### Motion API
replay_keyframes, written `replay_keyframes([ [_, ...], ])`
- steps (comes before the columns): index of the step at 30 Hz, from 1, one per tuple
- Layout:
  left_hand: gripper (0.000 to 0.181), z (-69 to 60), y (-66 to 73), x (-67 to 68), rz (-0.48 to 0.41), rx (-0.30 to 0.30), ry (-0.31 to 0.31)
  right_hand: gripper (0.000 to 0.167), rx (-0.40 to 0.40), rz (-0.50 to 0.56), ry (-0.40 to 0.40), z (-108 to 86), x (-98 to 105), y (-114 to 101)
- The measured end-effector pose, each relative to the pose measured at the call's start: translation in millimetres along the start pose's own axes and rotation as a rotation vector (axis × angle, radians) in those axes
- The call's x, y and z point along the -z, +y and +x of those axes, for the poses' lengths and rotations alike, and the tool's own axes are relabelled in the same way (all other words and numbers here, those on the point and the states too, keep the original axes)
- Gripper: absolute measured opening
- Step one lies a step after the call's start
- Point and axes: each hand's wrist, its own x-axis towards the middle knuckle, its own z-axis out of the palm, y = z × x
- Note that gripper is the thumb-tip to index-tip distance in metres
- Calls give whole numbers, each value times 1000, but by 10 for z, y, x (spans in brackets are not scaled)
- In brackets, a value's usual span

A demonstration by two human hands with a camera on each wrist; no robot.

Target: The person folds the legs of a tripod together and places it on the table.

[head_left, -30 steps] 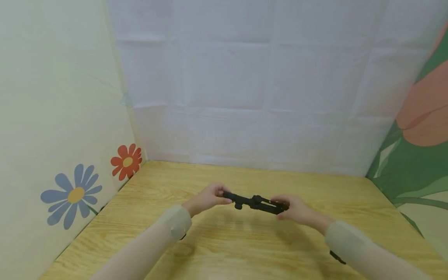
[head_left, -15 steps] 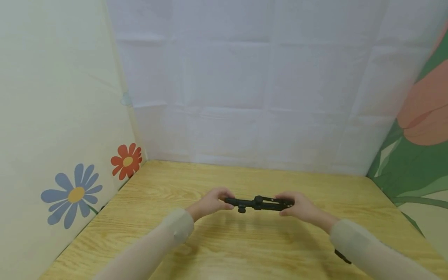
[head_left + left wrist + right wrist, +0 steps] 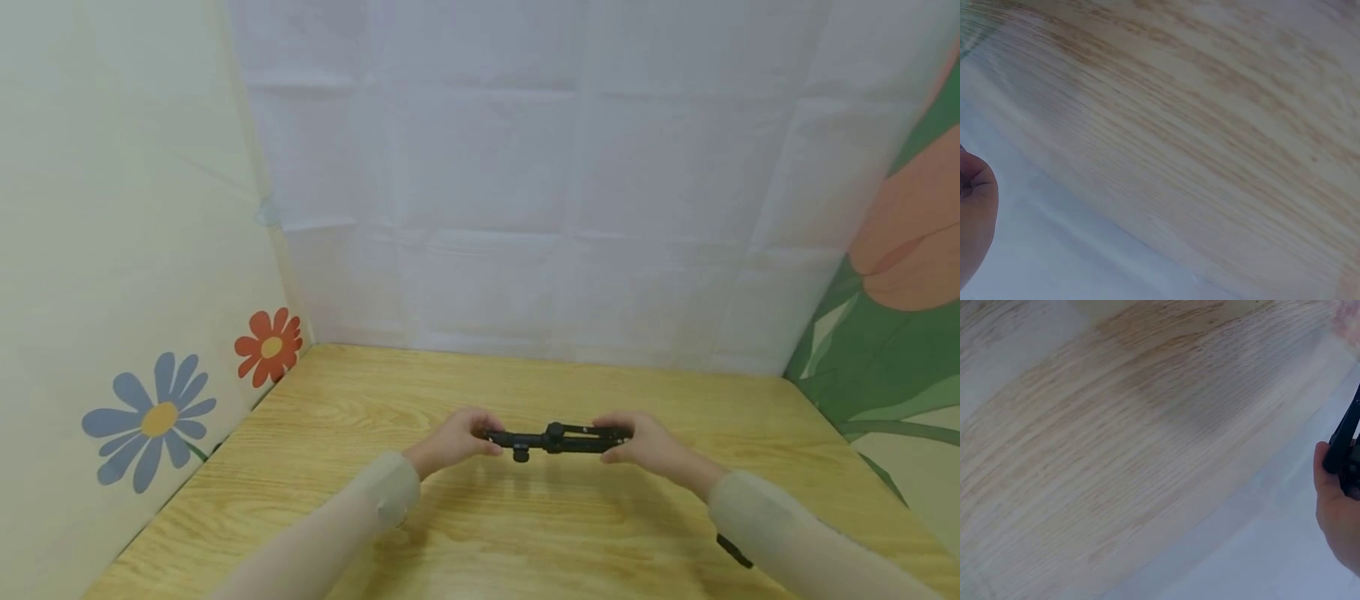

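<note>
A black folded tripod with round knobs and slim legs is held level above the table in the head view. My left hand pinches its narrow left end between thumb and fingers. At the leg end, my right hand grips the tripod from the right. In the right wrist view, a dark part of the tripod shows against the thumb of the right hand, cut off by the frame edge. Only a bit of the left hand enters the left wrist view, where its hold is hidden.
The wood-grain table spreads below both hands. A white sheet hangs behind its far edge. On the left stands a pale wall with a blue flower and a red flower; a green floral panel borders the right.
The tripod has turned from sloping down to the right to nearly level. My left hand has moved slightly down and right; my right hand has shifted a little right. Both keep their hold.
</note>
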Motion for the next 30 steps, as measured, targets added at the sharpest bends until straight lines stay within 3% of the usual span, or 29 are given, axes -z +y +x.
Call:
replay_keyframes([
  [14,23,75,-71,-49,59,17,9,52,-16,-9,-7,25,-12,117],
  [22,21,125,-139,-86,69,10,-3,50,13,-39,-2,70,-50,227],
  [30,19,140,-201,-96,130,16,-12,49,-23,-58,12,90,-116,268],
])
